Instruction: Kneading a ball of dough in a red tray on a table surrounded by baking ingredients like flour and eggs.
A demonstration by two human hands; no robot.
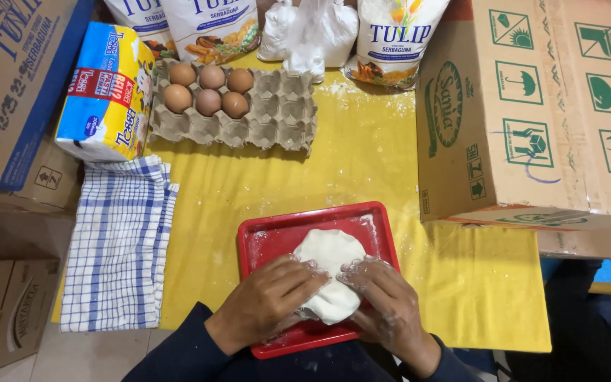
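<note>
Both floury hands, left hand (269, 301) and right hand (385, 304), pressing flat with fingers (305, 277) spread, gripping nothing, on the white dough (330, 265) in the red tray (277, 237) on the yellow counter (369, 170), egg carton (270, 117) behind.

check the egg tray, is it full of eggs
No, the egg tray holds only six eggs at its left end.
</note>
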